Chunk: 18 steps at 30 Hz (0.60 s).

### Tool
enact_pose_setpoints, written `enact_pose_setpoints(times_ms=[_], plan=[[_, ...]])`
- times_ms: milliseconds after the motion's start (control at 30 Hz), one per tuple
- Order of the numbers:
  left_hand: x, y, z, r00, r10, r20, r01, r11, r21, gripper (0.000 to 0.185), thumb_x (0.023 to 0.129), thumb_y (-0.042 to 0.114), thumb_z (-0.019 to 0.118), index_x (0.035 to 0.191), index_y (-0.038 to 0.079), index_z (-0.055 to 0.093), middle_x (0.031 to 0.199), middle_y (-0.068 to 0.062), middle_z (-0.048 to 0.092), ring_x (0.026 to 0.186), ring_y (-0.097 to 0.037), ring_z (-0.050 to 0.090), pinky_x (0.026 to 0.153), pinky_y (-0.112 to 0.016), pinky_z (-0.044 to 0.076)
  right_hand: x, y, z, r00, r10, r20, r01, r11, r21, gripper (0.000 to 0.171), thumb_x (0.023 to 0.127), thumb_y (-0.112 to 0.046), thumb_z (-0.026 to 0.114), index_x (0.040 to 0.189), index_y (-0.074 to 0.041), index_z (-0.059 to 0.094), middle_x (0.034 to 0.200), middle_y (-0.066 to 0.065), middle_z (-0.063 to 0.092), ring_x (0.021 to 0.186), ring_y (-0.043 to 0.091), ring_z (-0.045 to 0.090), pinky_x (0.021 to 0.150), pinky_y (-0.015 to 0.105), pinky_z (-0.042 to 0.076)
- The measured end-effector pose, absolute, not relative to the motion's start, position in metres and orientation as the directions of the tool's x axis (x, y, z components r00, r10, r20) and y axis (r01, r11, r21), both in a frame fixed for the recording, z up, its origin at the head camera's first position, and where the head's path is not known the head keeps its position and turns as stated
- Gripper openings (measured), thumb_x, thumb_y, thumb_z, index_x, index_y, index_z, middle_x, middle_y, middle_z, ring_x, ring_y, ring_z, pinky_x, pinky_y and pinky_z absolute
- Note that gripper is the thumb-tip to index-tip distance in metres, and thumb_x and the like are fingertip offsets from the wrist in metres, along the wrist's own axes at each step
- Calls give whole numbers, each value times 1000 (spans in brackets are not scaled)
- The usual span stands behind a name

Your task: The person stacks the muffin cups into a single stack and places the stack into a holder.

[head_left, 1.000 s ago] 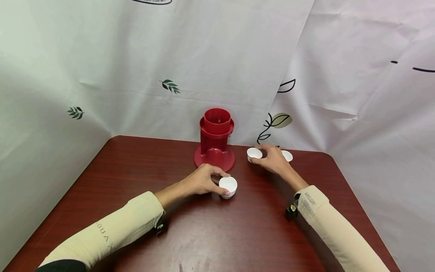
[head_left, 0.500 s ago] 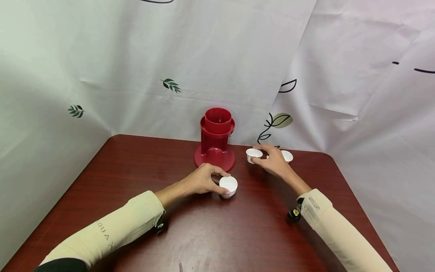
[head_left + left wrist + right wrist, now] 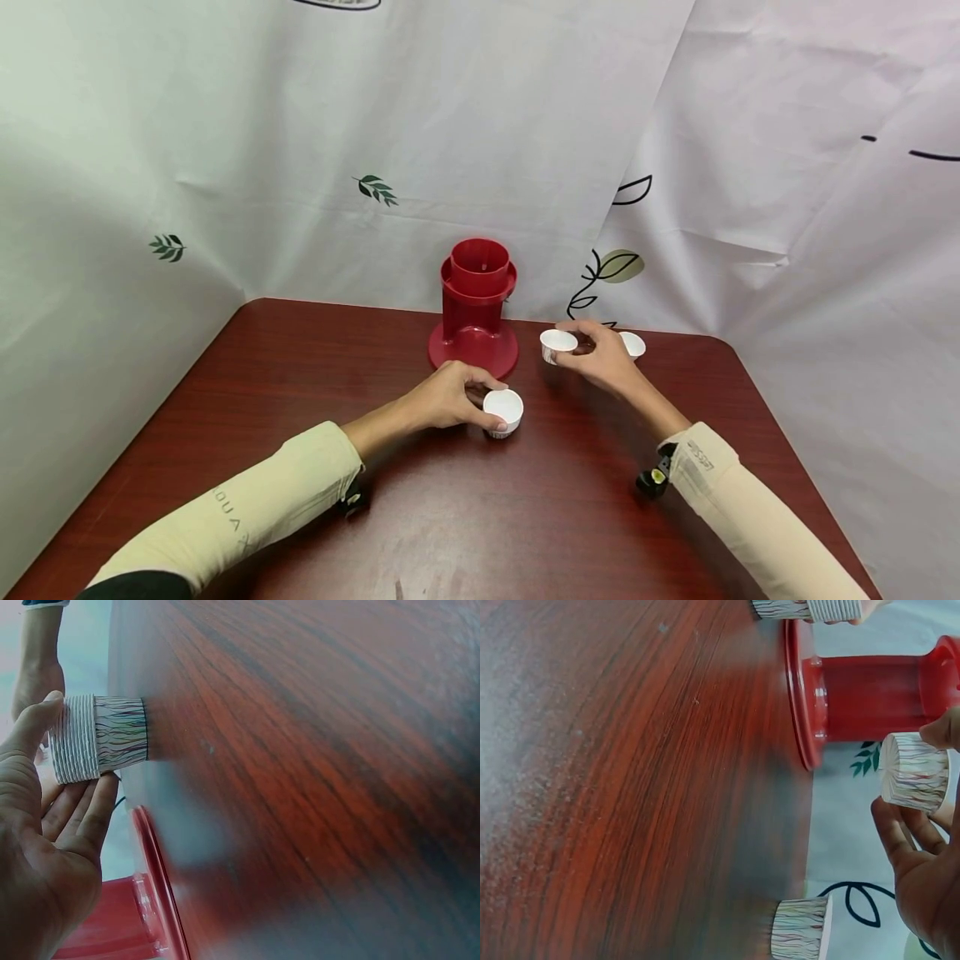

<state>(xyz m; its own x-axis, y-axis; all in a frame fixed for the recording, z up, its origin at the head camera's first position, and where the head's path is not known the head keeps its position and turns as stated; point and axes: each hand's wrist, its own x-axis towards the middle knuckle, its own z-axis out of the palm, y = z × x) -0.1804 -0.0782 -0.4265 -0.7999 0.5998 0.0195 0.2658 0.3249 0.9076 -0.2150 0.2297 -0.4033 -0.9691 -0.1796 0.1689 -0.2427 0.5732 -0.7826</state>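
My left hand grips a stack of nested white paper cups near the middle of the table, thumb on one side and fingers on the other. In the left wrist view the stack shows several rims and thin wavy lines, its base at the tabletop. Farther right, my right hand pinches a single paper cup. The right wrist view has this cup raised off the table. Behind the right hand, another paper cup stands on the table, partly hidden.
A red plastic stand with a round base and an open cylinder on top is at the back centre, just beyond the left hand. White printed cloth hangs behind the dark red wooden table and along its sides.
My right hand has drawn its cup slightly left and nearer, up off the tabletop and away from the cup behind. The left hand and its stack stay in place.
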Motion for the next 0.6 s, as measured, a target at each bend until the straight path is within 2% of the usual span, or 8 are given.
enact_pose_setpoints(times_ms=[300, 600], plan=[[-180, -78, -427, -801, 598, 19, 259, 318, 912, 52, 82, 14, 102, 129, 2, 82, 113, -10, 87, 95, -17, 85, 91, -30, 69, -208, 229, -401, -963, -186, 196, -267, 553, -789, 54, 88, -18, 93, 138, -7, 77, 136, 18, 74, 102, 16, 75, 86, 14, 57], [-180, -78, -428, -800, 600, 22, 271, 328, 905, 54, 81, 14, 103, 129, 3, 82, 113, -8, 86, 93, -16, 84, 90, -28, 68, -196, 222, -398, -947, -235, 218, -312, 518, -797, 54, 88, -14, 93, 139, -6, 76, 130, 18, 74, 104, 21, 77, 89, 15, 59]])
